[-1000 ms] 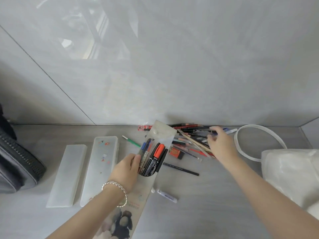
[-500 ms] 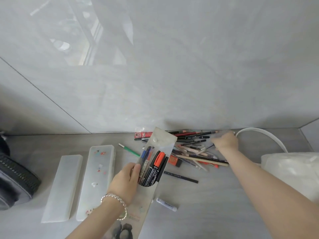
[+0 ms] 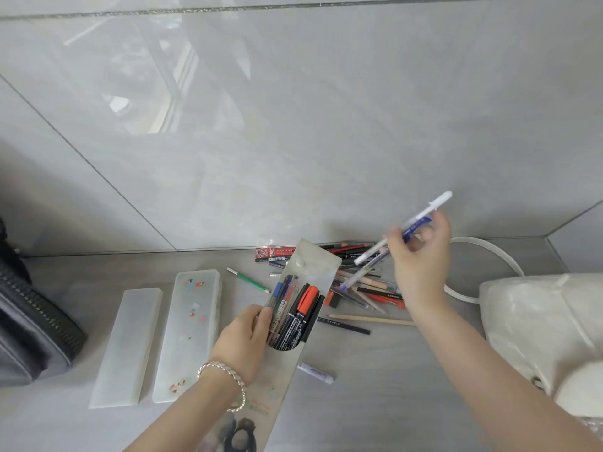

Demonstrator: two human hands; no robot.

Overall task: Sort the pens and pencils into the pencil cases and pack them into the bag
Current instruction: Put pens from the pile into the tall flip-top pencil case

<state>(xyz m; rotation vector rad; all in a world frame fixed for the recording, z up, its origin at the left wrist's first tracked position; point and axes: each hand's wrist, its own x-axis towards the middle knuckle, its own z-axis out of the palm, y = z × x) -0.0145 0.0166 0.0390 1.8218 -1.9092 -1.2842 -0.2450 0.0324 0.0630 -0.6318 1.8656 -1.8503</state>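
Observation:
My left hand [image 3: 243, 337] grips the open mouth of a soft translucent pencil case [image 3: 284, 383] that holds several markers [image 3: 295, 316], one with a red cap. My right hand [image 3: 421, 259] is raised above the pile of pens and pencils [image 3: 362, 285] and grips two white pens [image 3: 408, 230], one with a blue label. A black pencil [image 3: 347, 325] and a wooden pencil [image 3: 372, 319] lie loose in front of the pile. Left of the soft case sit a frosted hard pencil case [image 3: 186, 334] and its plain lid [image 3: 127, 344].
A dark zipped bag [image 3: 29, 334] sits at the far left. A white bag [image 3: 541, 334] with a loop handle [image 3: 489, 252] fills the right side. A green pen [image 3: 249, 281], a red packet [image 3: 274, 254] and a small white tube [image 3: 315, 372] lie on the counter. A tiled wall rises behind.
My right hand has lifted from the pile toward the upper right, now holding two white pens in the air. My left hand still holds the soft case.

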